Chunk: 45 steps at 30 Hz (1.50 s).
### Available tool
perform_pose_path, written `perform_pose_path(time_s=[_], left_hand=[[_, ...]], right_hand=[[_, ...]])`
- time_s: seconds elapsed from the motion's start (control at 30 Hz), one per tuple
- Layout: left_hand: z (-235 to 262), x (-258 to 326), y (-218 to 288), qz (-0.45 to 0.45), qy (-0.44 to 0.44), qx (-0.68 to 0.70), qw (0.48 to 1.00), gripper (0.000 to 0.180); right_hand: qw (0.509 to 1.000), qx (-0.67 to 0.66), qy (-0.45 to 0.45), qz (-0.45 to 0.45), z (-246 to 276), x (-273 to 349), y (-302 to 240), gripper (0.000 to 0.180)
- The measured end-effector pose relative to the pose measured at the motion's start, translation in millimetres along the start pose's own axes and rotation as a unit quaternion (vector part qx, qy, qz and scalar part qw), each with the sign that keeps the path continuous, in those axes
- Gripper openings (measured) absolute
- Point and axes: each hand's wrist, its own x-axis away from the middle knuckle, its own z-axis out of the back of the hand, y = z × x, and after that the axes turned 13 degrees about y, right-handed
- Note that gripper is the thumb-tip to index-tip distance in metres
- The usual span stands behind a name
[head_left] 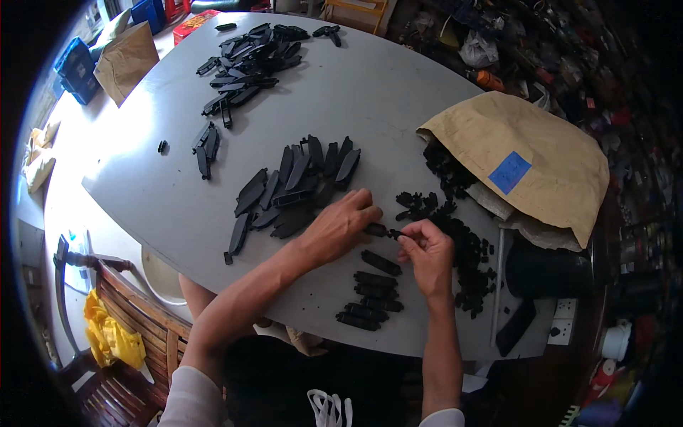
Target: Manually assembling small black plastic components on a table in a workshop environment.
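Note:
My left hand (340, 226) is closed on a slim black plastic piece (375, 229), held just above the grey table (142, 181). At the right end of that piece, my right hand (428, 255) pinches a small black clip-like part (393, 234); whether the two are joined is too small to tell. Below my hands, several short black pieces (376, 280) lie in a rough column. Left of my left hand spreads a heap of long, blade-shaped black pieces (297, 171). Beyond my right hand lies a pile of small black parts (469, 252).
An open brown paper bag (541, 135) with a blue patch lies at the right, black parts spilling from its mouth. More black pieces (249, 60) are heaped at the table's far end. A wooden chair (135, 306) with a yellow bag (110, 331) stands at the left.

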Motion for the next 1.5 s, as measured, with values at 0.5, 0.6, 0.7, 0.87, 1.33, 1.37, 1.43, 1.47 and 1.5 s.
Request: perform_pose_path(time_s=[0.5,0.6,0.7,0.87,1.33,1.37,1.43,1.47,1.5], left_hand=[[-0.5,10.9,-1.6,0.044,0.059,-0.034,0.997,0.022],[-2.5,11.6,-2.7,0.046,0.056,-0.023,0.997,0.02],[-3.4,10.4,-2.5,0.05,0.052,-0.008,0.997,0.019],[-3.5,10.9,-3.9,0.05,0.054,0.003,0.997,0.018],[-3.6,9.5,-4.2,0.056,0.061,0.036,0.996,0.015],[-4.5,10.0,-4.9,0.057,0.058,0.034,0.996,0.015],[-6.6,9.9,-5.2,0.058,0.057,0.034,0.996,0.016],[-7.2,10.0,-5.3,0.057,0.058,0.035,0.996,0.016],[-7.8,9.8,-5.4,0.056,0.058,0.036,0.996,0.017]], right_hand=[[0.979,0.125,-0.059,0.151,-29.6,-16.0,-9.5,0.005],[0.968,0.156,-0.04,0.194,-30.4,-17.1,-10.5,0.006],[0.976,0.125,-0.061,0.169,-27.7,-18.0,-8.2,0.006],[0.946,0.17,-0.031,0.274,-25.7,-17.0,-12.4,0.007],[0.928,0.199,-0.073,0.306,-16.2,-17.5,-6.8,0.013],[0.927,0.197,-0.082,0.307,-14.1,-18.7,-5.4,0.013],[0.938,0.176,-0.087,0.286,-9.2,-22.4,-3.9,0.013],[0.948,0.153,-0.092,0.264,-8.2,-23.4,-3.8,0.013],[0.948,0.153,-0.092,0.264,-9.1,-22.9,-4.2,0.013]])
